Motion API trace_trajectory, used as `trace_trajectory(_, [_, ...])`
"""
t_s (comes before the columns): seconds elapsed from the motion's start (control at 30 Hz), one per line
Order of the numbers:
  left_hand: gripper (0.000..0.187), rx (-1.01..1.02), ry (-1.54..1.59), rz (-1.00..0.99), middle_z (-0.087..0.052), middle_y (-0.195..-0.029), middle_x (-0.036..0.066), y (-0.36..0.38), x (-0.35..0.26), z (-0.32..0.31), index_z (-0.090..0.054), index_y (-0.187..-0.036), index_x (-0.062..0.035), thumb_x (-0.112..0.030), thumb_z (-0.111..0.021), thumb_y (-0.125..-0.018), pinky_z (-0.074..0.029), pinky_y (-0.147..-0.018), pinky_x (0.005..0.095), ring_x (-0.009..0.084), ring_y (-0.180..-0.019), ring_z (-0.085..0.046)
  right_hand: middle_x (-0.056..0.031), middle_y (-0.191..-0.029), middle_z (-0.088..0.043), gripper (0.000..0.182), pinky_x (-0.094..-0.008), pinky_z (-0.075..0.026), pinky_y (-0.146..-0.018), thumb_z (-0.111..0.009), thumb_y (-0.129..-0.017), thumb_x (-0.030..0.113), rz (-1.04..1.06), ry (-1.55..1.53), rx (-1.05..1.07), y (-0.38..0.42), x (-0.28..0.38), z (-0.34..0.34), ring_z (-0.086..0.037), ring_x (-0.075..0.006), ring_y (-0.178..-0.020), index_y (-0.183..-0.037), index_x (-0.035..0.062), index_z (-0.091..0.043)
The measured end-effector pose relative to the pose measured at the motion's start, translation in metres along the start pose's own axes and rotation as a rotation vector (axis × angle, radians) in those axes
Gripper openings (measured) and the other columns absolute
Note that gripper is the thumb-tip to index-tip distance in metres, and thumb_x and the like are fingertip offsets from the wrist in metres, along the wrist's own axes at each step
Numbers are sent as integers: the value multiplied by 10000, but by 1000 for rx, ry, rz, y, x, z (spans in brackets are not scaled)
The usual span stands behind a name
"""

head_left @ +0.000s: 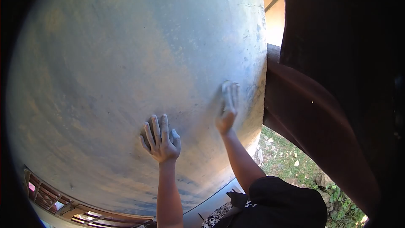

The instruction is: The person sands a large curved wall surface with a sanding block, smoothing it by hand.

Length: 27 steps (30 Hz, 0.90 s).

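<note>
A large, curved, grey-blue surface [126,67] with tan patches and dusty streaks fills most of the head view. My left hand [161,140] lies on it with the fingers spread, coated in pale dust, and nothing shows in it. Higher and to the right, my right hand [229,103] presses against the same surface near its right edge. Its fingers are close together over a pale, rounded pad, whose edge shows at the fingertips. This hand is slightly blurred and also dusty.
Dark brown sheeting or beam [312,101] borders the surface on the right. Below it are grass and stones [287,156]. A slatted wooden frame [55,198] shows at the lower left. My black sleeve [287,202] is at the bottom.
</note>
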<state>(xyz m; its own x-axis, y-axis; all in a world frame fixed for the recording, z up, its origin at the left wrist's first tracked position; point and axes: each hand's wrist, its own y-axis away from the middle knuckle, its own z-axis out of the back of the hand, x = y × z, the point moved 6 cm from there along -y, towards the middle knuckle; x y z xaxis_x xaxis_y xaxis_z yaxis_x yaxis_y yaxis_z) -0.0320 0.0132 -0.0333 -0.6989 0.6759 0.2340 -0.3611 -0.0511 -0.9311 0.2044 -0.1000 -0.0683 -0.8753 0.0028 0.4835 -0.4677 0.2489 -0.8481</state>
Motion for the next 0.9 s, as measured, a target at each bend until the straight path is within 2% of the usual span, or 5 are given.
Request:
trace_trajectory(0.2, [609, 6, 57, 43, -416, -1700, 89, -11, -22, 2, -537, -1572, -202, -336, -572, -979, -101, -1280, 592, 360, -1596, -311, -251, -1705, -317, 470, -517, -174, -1311, -445, -1111, 133, 6, 73, 217, -10, 41, -19, -240, -423, -1604, -1565, 31, -510])
trace_trajectory(0.3, [553, -25, 53, 25, -505, -1646, 60, -13, -29, -3, -605, -1513, -242, -335, -579, -968, -150, -1275, 558, 330, -1551, -404, -237, -1701, -341, 479, -484, -159, -1317, -401, -1120, 150, -8, -16, 60, -20, -23, -22, -234, -387, -1613, -1573, 27, -497])
trace_trajectory(0.47, [528, -38, -19, -32, -532, -1627, 34, -12, -36, -11, -611, -1507, -252, -354, -546, -994, -205, -1256, 531, 304, -1533, -436, -140, -1725, -330, 485, -492, -149, -1331, -383, -1136, 214, -569, -2, -231, -15, -156, 22, -239, -352, -1613, -1606, 133, -473])
trace_trajectory(0.7, [595, 11, 0, -106, -475, -1670, 41, -17, -71, -24, -555, -1559, -234, -349, -581, -976, -162, -1264, 530, 327, -1564, -387, -172, -1747, -276, 523, -515, -48, -1321, -401, -1118, 188, -232, 130, 84, 20, -31, -17, -168, -349, -1634, -1630, 86, -430])
trace_trajectory(0.9, [592, 41, 1, -190, -475, -1670, -44, -25, -93, -34, -568, -1546, -324, -369, -622, -958, -139, -1281, 509, 248, -1561, -398, -146, -1744, -293, 485, -485, -111, -1329, -383, -1133, 209, -242, -56, -13, 37, -116, 13, -199, -356, -1626, -1588, 84, -497])
